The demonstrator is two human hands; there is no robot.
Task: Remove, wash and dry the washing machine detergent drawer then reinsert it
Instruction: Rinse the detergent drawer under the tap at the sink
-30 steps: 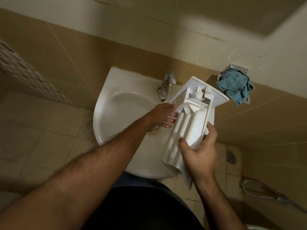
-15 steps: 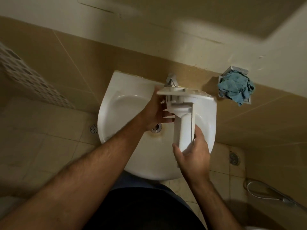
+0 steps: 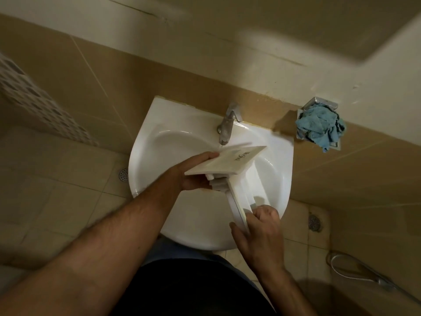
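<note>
White plastic drawer (image 3: 230, 165) sits over the sink (image 3: 173, 137), below the tap (image 3: 226, 124). Our left hand (image 3: 196, 172) holds its front panel; our right hand (image 3: 259, 226) grips its rear end.

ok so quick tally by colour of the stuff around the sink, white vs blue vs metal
white: 2, the detergent drawer and the sink
blue: 1, the cloth
metal: 5, the tap, the wall holder under the cloth, two floor drains and the hose
total: 8
</note>
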